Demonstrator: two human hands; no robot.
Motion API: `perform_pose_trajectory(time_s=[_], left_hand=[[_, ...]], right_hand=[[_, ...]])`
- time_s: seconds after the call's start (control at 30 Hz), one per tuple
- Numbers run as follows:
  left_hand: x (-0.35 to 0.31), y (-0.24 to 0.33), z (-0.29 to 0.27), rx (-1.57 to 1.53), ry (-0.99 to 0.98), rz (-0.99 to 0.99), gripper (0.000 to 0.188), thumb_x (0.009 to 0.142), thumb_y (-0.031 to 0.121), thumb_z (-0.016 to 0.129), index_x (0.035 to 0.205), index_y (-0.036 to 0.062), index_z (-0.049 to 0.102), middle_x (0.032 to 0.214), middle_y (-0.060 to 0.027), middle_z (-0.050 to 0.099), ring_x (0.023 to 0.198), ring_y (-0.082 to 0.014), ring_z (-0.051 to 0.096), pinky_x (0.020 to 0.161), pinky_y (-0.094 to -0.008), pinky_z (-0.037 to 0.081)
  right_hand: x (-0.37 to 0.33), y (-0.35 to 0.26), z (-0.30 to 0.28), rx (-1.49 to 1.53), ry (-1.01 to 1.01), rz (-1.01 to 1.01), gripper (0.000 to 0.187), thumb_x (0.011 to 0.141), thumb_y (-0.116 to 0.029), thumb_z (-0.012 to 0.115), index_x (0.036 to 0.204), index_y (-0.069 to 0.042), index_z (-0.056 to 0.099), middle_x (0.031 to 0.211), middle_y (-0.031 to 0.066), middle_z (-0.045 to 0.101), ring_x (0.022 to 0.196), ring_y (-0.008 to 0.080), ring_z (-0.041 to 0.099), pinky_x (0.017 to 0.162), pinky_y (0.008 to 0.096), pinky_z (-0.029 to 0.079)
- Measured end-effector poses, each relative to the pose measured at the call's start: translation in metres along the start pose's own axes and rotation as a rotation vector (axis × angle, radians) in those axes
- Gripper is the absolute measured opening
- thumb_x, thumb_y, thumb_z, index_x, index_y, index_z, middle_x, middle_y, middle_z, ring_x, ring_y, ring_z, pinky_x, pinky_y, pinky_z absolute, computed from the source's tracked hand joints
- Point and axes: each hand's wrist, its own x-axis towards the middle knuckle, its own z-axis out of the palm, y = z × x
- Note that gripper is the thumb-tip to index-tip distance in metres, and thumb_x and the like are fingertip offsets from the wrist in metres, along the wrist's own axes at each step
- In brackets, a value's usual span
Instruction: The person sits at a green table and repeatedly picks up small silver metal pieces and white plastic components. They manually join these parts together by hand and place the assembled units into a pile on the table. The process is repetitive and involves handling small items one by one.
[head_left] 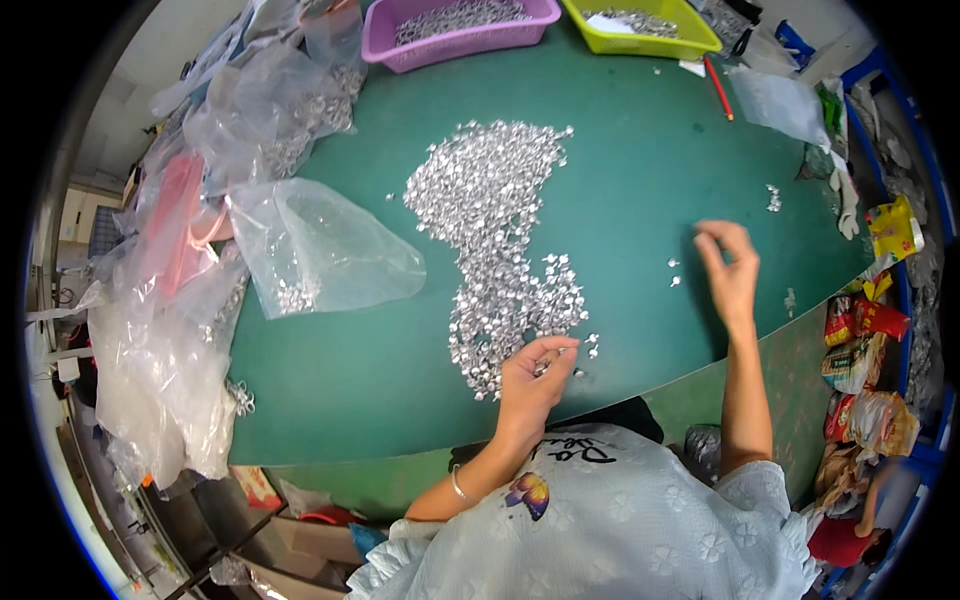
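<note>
Metal parts [488,190] crowd the left hand [528,383], where a careless brush could scatter them. Both it and the right hand [735,268] curl narrowly, contents unclear.

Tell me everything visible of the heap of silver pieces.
The heap of silver pieces looks metallic and shiny, each piece too small to tell in detail. It lies loose on the green table, broad at the far end, narrower midway. The left hand is at its near right edge; contact is unclear.
</note>
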Motion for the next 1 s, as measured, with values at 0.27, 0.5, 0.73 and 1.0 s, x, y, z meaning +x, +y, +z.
perform_pose_trajectory(time_s=[0.27, 0.5, 0.73, 1.0], left_hand=[[-0.001, 0.000, -0.004, 0.097, -0.037, -0.021, 0.014, 0.083, 0.006, 0.057, 0.096, 0.0028, 0.061, 0.060, 0.0081, 0.041, 0.045, 0.0007, 0.028, 0.039, -0.0176, 0.017], [0.001, 0.004, -0.007, 0.096, 0.007, -0.019, 0.014, 0.082, 0.004, 0.058, 0.095, 0.0040, 0.062, 0.058, 0.0087, 0.039, 0.050, 0.0011, 0.031, 0.044, -0.0166, 0.022], [-0.001, 0.012, -0.002, 0.182, -0.019, 0.338, 0.028, 0.076, -0.001, 0.064, 0.103, 0.0045, 0.061, 0.059, 0.0086, 0.034, 0.053, -0.0001, 0.028, 0.049, -0.0159, 0.023], [-0.012, 0.024, 0.003, 0.291, -0.024, 0.412, 0.024, 0.073, -0.004, 0.065, 0.096, 0.0021, 0.065, 0.057, 0.0081, 0.034, 0.052, -0.0006, 0.028, 0.047, -0.0172, 0.022]], right_hand=[[-0.032, -0.065, 0.078, -0.076, -0.388, -0.269, 0.009, 0.070, -0.003, 0.064, 0.079, -0.003, 0.061, 0.085, 0.0058, 0.056, 0.083, 0.0233, 0.050, 0.071, 0.0330, 0.037], [-0.035, -0.069, 0.074, -0.057, -0.338, -0.259, 0.007, 0.070, -0.001, 0.063, 0.075, -0.002, 0.059, 0.080, 0.0065, 0.056, 0.078, 0.0234, 0.050, 0.069, 0.0322, 0.037], [-0.047, -0.121, 0.039, 0.204, -0.381, -0.191, 0.012, 0.067, 0.003, 0.065, 0.077, 0.000, 0.059, 0.080, 0.0092, 0.057, 0.074, 0.0249, 0.052, 0.070, 0.0323, 0.040], [-0.051, -0.136, 0.026, 0.238, -0.389, -0.311, 0.015, 0.064, 0.005, 0.065, 0.077, -0.001, 0.059, 0.080, 0.0082, 0.058, 0.074, 0.0231, 0.051, 0.066, 0.0316, 0.037]])
